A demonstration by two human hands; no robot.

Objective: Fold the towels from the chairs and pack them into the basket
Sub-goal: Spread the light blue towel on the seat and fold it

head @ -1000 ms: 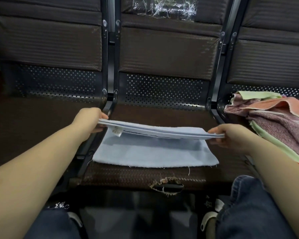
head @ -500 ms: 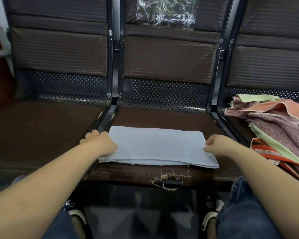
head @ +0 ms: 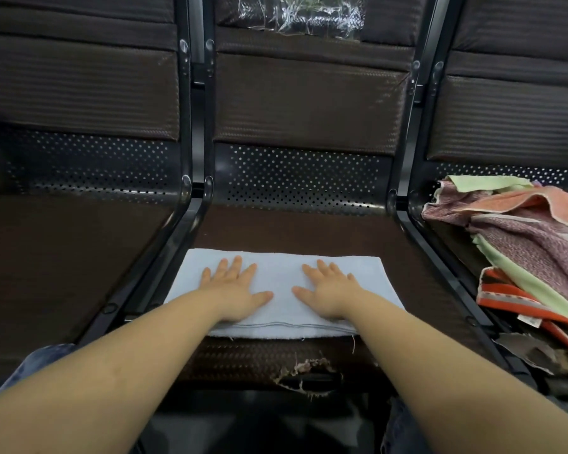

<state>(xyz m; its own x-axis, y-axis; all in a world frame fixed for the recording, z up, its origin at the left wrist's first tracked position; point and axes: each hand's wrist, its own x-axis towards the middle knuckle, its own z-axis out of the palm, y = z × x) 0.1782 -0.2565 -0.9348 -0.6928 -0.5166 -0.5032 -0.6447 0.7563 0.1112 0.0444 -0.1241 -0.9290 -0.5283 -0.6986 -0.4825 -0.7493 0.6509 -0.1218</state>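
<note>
With left hand (head: 235, 290) and right hand (head: 330, 291) spread flat on the pale-blue folded terry towel (head: 281, 311), we should smooth outward toward its ends.

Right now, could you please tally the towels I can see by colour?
Light blue towel, folded on the middle seat under both hands: 1
Green towel in the pile on the right seat: 1
Salmon-pink towel: 1
Mauve patterned towel: 1
Orange striped towel: 1
Total: 5

My forearms are bare to the frame's edge, no sleeves, watch or rings on my left hand (head: 235, 290) or right hand (head: 330, 290). Blue denim jeans (head: 36, 358) cover my knees at seven and five o'clock.
</note>
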